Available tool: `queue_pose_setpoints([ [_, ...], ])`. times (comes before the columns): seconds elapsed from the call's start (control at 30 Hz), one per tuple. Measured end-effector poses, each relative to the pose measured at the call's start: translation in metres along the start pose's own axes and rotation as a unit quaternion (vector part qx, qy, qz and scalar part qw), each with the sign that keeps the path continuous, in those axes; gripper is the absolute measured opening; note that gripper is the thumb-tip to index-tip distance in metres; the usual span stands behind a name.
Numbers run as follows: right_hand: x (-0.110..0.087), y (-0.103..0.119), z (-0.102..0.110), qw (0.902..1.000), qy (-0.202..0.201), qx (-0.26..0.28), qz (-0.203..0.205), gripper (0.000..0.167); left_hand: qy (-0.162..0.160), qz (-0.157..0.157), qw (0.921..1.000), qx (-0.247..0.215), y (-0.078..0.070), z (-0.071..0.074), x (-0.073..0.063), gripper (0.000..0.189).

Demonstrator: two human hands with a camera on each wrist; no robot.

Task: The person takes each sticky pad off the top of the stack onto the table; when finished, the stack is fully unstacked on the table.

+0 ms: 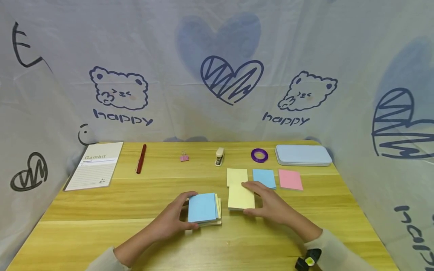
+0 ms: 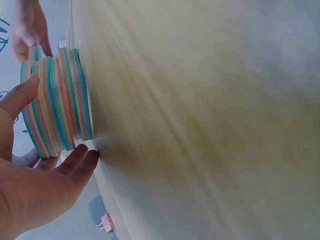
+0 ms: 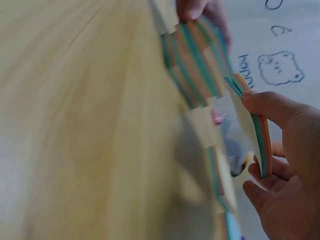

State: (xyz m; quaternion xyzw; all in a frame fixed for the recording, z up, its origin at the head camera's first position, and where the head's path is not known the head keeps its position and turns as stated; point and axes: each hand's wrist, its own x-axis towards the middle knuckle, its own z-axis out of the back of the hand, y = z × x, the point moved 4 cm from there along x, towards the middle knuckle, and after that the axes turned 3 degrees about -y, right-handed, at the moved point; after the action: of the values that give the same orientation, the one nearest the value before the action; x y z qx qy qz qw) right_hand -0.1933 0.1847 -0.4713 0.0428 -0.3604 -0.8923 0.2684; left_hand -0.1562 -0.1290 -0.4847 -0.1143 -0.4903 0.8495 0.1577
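My left hand holds a tall stack of sticky note pads by its sides, blue on top. In the left wrist view, striped blue, pink and yellow edges show on the stack, the thumb on one side and fingers on the other. To its right, my right hand pinches a yellow-topped sticky note pad between thumb and fingers. This pad is off the table in the right wrist view. Behind it lie a yellow pad, partly covered, a blue pad and a pink pad.
Along the back stand a lined notepad, a dark red pen, a pink binder clip, a small white stapler, a purple tape roll and a light blue case. Printed white cloth encloses the wooden table.
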Motion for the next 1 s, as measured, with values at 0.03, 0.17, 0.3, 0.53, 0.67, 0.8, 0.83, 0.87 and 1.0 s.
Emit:
queue_pose_setpoints([
  [0.03, 0.0, -0.004, -0.002, 1.0, 0.005, 0.0, -0.001, 0.081, 0.0, 0.001, 1.0, 0.001, 0.0, 0.0, 0.0, 0.091],
  [0.17, 0.001, -0.014, -0.012, 0.9993, 0.036, -0.005, -0.007, 0.083, 0.001, 0.001, 1.0, -0.002, 0.0, 0.0, 0.001, 0.09],
  [0.3, -0.001, -0.017, -0.02, 0.9984, 0.052, -0.019, -0.004, 0.083, 0.004, -0.003, 1.0, -0.005, -0.001, -0.001, 0.001, 0.091],
  [0.53, -0.005, -0.018, -0.027, 0.9975, 0.061, -0.037, -0.004, 0.084, 0.01, 0.011, 0.9997, -0.021, 0.001, 0.0, 0.001, 0.098],
  [0.67, -0.006, -0.019, -0.028, 0.997, 0.064, -0.043, -0.007, 0.085, 0.025, 0.016, 0.9987, -0.041, 0.003, 0.002, 0.0, 0.099],
  [0.8, -0.004, -0.014, -0.025, 0.9964, 0.067, -0.053, -0.006, 0.088, 0.038, 0.021, 0.9974, -0.057, 0.005, 0.004, -0.001, 0.1],
  [0.83, -0.003, -0.011, -0.024, 0.9963, 0.067, -0.053, -0.005, 0.089, 0.04, 0.02, 0.9973, -0.058, 0.005, 0.005, -0.001, 0.1],
  [0.87, -0.002, -0.008, -0.022, 0.9963, 0.067, -0.053, -0.004, 0.09, 0.042, 0.019, 0.9972, -0.059, 0.005, 0.005, -0.001, 0.1],
  [1.0, 0.007, 0.011, -0.017, 0.9969, 0.069, -0.036, 0.005, 0.088, 0.042, 0.017, 0.997, -0.062, 0.005, 0.005, -0.001, 0.097],
])
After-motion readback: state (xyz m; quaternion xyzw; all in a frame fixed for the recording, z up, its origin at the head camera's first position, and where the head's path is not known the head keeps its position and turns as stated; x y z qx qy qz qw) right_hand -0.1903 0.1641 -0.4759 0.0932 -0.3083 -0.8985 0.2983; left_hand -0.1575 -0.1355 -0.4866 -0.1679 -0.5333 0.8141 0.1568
